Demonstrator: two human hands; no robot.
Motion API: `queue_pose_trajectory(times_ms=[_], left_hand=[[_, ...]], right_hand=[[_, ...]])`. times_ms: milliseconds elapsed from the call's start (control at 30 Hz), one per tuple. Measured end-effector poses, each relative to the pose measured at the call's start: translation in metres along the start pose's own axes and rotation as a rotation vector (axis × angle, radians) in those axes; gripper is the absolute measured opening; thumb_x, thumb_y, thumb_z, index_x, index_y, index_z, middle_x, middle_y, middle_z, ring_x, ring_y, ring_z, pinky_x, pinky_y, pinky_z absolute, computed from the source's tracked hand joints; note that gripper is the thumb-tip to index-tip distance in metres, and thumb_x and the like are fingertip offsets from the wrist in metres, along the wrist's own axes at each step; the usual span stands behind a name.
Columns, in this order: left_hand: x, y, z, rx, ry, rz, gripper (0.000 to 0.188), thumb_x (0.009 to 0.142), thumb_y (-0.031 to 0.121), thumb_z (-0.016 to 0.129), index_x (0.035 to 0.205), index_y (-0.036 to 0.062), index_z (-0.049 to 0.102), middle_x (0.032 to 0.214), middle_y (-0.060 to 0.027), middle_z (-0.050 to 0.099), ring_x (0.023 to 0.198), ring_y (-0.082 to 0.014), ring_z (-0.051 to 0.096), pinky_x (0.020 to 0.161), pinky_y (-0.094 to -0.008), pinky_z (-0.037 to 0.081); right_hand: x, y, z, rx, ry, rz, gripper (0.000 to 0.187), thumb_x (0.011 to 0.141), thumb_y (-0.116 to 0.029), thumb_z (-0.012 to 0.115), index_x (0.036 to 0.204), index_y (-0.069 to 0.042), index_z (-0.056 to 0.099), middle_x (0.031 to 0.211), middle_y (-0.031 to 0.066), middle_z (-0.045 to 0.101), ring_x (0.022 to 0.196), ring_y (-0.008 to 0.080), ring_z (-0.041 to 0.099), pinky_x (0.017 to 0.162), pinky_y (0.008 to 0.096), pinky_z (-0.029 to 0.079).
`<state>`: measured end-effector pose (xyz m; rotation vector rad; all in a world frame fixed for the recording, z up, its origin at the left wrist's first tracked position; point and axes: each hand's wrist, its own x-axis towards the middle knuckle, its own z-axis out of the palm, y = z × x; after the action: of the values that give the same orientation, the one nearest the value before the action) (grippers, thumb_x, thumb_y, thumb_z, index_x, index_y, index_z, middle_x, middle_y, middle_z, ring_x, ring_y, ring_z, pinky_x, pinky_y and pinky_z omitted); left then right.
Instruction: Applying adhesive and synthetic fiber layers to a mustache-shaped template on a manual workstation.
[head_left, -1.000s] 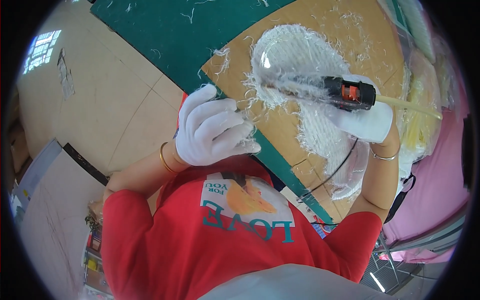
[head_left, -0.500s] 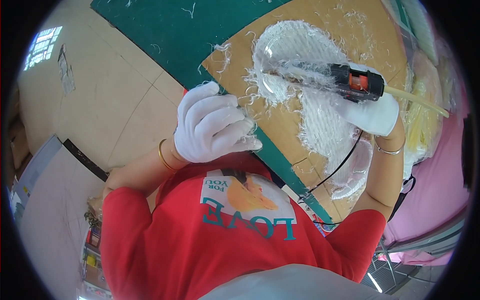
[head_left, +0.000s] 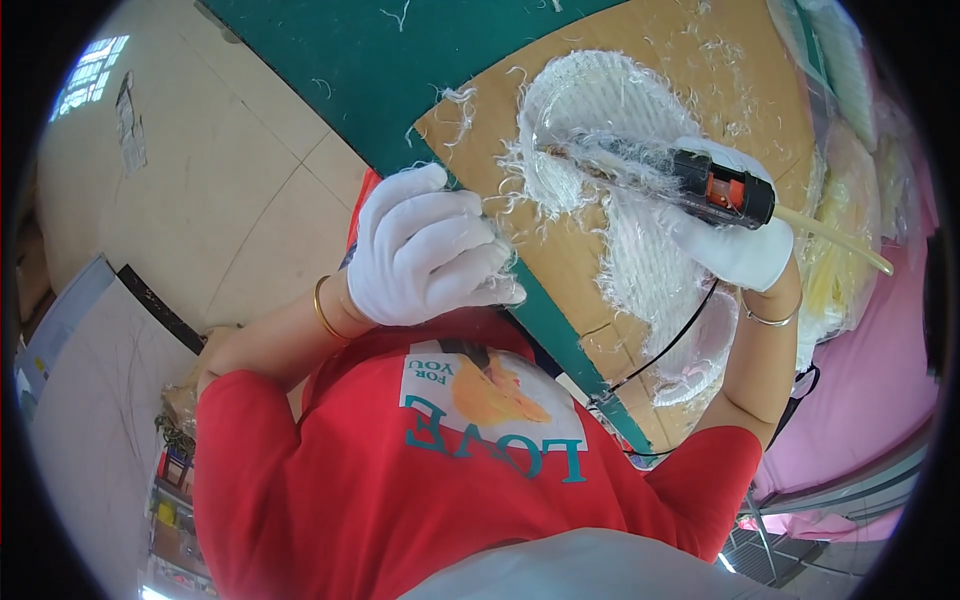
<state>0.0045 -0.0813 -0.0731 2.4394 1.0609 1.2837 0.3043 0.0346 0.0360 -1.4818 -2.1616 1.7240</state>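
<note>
Closest to my view is the red shirt [head_left: 320,480], and just beyond it I have the left hand [head_left: 420,250] in a white knit glove, near the edge of the tabletop. Its grip is slack: the fingers are loosely curled with small gaps between them, stray fibres cling at the tips, and I see nothing clasped. The right hand [head_left: 745,252], also gloved, has its grip closed around a black glue gun [head_left: 697,185]; the handle itself is hidden from me. A pale glue stick [head_left: 835,240] juts from the back, and a black cord [head_left: 688,328] trails below.

The gun lies over a white, shaggy, sole-shaped piece [head_left: 635,255] on a sheet of cardboard [head_left: 560,275]. White fluff coats the gun's front; I cannot tell whether its tip touches the piece.

I judge the gun stiff and fairly light, best held by the handle, well behind the front end, which may be hot. The piece looks soft, limp and likely to shed, so I would take it by its outer rim, away from the tip, pressing lightly.

Farther out, the green tabletop [head_left: 350,60] carries loose threads. To the right sit clear bags of yellowish sticks [head_left: 832,285] and pink fabric [head_left: 850,400]; off to the left is the tiled floor [head_left: 240,200].
</note>
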Motion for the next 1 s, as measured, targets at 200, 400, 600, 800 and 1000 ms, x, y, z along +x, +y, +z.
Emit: queue_pose_trajectory(times_ms=[200,400,600,800,1000], left_hand=[[0.001,0.0,-0.002,-0.017,-0.017,-0.001,0.042,0.075,0.044,0.084,0.097,0.0136,0.066,0.101,-0.0026,0.061,0.099,-0.0263,0.06,0.099,-0.0498,0.045],[0.0,-0.001,-0.001,-0.009,-0.008,0.003,0.044,0.074,0.045,0.085,0.098,0.0137,0.065,0.103,-0.0027,0.06,0.099,-0.0269,0.06,0.097,-0.0498,0.046],[-0.001,0.0,0.0,0.008,-0.011,-0.007,0.043,0.075,0.045,0.084,0.098,0.0144,0.064,0.103,-0.0019,0.06,0.101,-0.0263,0.059,0.097,-0.0495,0.046],[-0.002,0.001,-0.002,0.01,-0.051,0.0,0.047,0.074,0.042,0.085,0.104,0.0164,0.06,0.11,-0.004,0.054,0.107,-0.0258,0.056,0.094,-0.0482,0.05],[-0.003,0.002,0.0,0.042,-0.036,-0.004,0.046,0.075,0.041,0.085,0.103,0.0167,0.058,0.109,-0.0037,0.054,0.107,-0.0258,0.055,0.094,-0.0484,0.051]], right_hand=[[-0.005,0.012,0.007,-0.012,0.125,-0.137,0.043,0.073,-0.019,0.081,0.107,0.0,0.064,0.095,0.0043,0.062,0.085,0.0164,0.055,0.082,0.0313,0.05],[-0.006,0.004,-0.006,-0.204,-0.052,-0.22,0.049,0.073,-0.017,0.082,0.114,0.001,0.063,0.098,0.0039,0.064,0.087,0.0144,0.056,0.083,0.031,0.051],[-0.003,-0.004,0.001,-0.127,0.028,-0.025,0.053,0.073,-0.016,0.084,0.118,0.0,0.063,0.101,0.0034,0.067,0.087,0.0133,0.058,0.083,0.0313,0.053],[-0.02,0.013,0.001,-0.284,0.006,-0.189,0.055,0.071,-0.016,0.084,0.119,0.0,0.064,0.101,0.0051,0.067,0.086,0.016,0.06,0.083,0.0317,0.053],[-0.019,0.007,-0.002,-0.305,-0.029,-0.126,0.058,0.071,-0.018,0.085,0.121,-0.001,0.063,0.102,0.0071,0.067,0.087,0.0182,0.061,0.084,0.0325,0.054]])
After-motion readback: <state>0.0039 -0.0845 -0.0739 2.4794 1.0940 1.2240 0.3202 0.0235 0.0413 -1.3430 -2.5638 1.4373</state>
